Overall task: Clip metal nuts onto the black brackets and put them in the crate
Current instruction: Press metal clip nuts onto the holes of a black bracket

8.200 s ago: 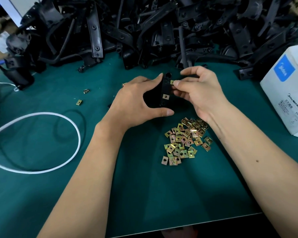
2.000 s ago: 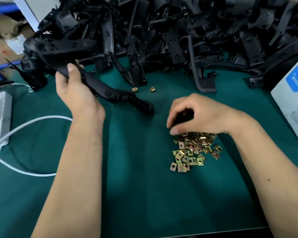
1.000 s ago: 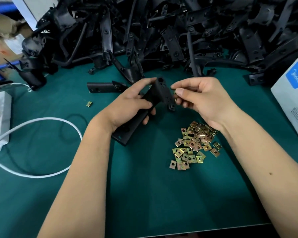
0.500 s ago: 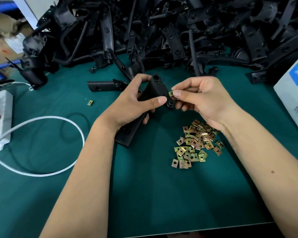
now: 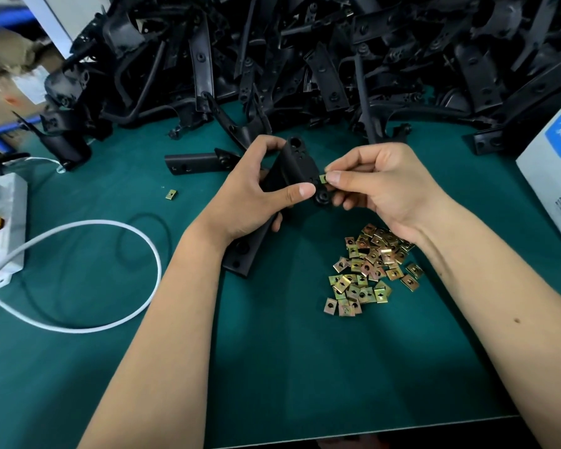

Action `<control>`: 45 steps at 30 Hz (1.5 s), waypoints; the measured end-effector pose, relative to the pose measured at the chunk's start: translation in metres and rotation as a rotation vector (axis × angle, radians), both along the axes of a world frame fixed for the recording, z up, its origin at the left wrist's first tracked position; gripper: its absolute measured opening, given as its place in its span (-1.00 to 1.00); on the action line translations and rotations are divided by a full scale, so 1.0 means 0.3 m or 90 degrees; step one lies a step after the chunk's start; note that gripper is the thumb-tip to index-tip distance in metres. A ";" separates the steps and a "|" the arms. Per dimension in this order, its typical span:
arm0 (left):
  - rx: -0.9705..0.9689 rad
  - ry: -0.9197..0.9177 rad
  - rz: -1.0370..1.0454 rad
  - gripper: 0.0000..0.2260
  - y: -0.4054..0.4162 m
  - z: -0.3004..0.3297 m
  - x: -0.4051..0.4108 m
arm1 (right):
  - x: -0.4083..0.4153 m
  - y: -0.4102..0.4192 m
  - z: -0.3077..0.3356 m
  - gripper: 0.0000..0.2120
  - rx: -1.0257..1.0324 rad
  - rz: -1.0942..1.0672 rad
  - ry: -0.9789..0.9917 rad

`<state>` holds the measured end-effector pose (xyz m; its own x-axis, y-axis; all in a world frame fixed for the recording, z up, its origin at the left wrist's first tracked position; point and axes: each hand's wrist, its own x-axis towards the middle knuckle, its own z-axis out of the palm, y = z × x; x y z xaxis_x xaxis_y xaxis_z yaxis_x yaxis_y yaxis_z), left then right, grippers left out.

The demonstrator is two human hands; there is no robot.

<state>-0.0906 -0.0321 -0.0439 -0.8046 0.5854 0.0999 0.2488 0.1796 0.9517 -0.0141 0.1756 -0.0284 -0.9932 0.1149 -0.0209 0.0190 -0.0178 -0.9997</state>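
Observation:
My left hand (image 5: 251, 196) grips a long black bracket (image 5: 297, 163) above the green table, its upper end tilted up and away from me, its lower end (image 5: 242, 254) near the mat. My right hand (image 5: 382, 186) pinches a small brass clip nut (image 5: 322, 178) between thumb and forefinger, right against the bracket's right edge. A loose heap of brass clip nuts (image 5: 368, 270) lies on the mat below my right wrist. No crate is in view.
A big pile of black brackets (image 5: 305, 53) fills the back of the table. One bracket (image 5: 195, 162) lies apart, left of my hands, and a stray nut (image 5: 171, 194) near it. A white cable (image 5: 110, 273) loops at left; a white box (image 5: 554, 170) stands at right.
My left hand has brought a bracket from the pile to the middle. My right hand took a nut from the heap and moved it up to the bracket's edge.

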 end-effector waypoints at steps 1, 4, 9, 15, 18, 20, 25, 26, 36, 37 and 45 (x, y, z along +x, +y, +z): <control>-0.005 0.004 -0.001 -0.44 -0.001 -0.001 0.000 | 0.000 0.002 0.001 -0.91 0.001 0.004 0.000; -0.018 0.014 -0.009 -0.45 0.000 0.000 0.003 | -0.001 0.007 -0.001 -0.89 0.014 0.018 -0.005; 0.001 0.035 -0.008 -0.48 0.022 0.003 0.018 | -0.003 0.022 -0.008 -0.81 -0.004 0.025 -0.014; 0.005 0.053 0.006 -0.49 0.036 0.007 0.028 | -0.005 0.030 -0.006 -0.79 -0.015 0.055 -0.019; -0.016 0.064 0.015 -0.51 0.041 0.011 0.032 | -0.004 0.024 -0.010 -0.80 0.004 0.063 -0.013; -0.030 0.072 0.027 -0.52 0.042 0.013 0.034 | -0.005 0.016 -0.014 -0.81 0.015 0.064 -0.007; -0.088 0.118 0.088 -0.53 0.043 0.020 0.041 | -0.011 0.010 -0.020 -0.79 0.069 0.044 -0.009; -0.091 0.126 0.102 -0.53 0.045 0.020 0.040 | -0.012 0.008 -0.022 -0.79 0.079 0.038 -0.003; 0.019 0.019 0.112 -0.57 0.032 0.004 0.024 | -0.039 0.137 -0.035 -0.79 0.316 -0.209 0.069; 0.029 0.017 0.121 -0.59 0.034 0.006 0.023 | -0.036 0.141 -0.039 -0.77 0.388 -0.201 0.070; 0.112 -0.025 0.203 -0.61 0.035 0.024 0.022 | -0.027 0.076 -0.047 -0.84 0.701 -0.057 0.085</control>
<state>-0.0838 -0.0215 -0.0366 -0.9490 0.2817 0.1415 0.1688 0.0753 0.9828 -0.0222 0.1984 -0.0425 -0.9670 0.0760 0.2432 -0.0473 0.8844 -0.4644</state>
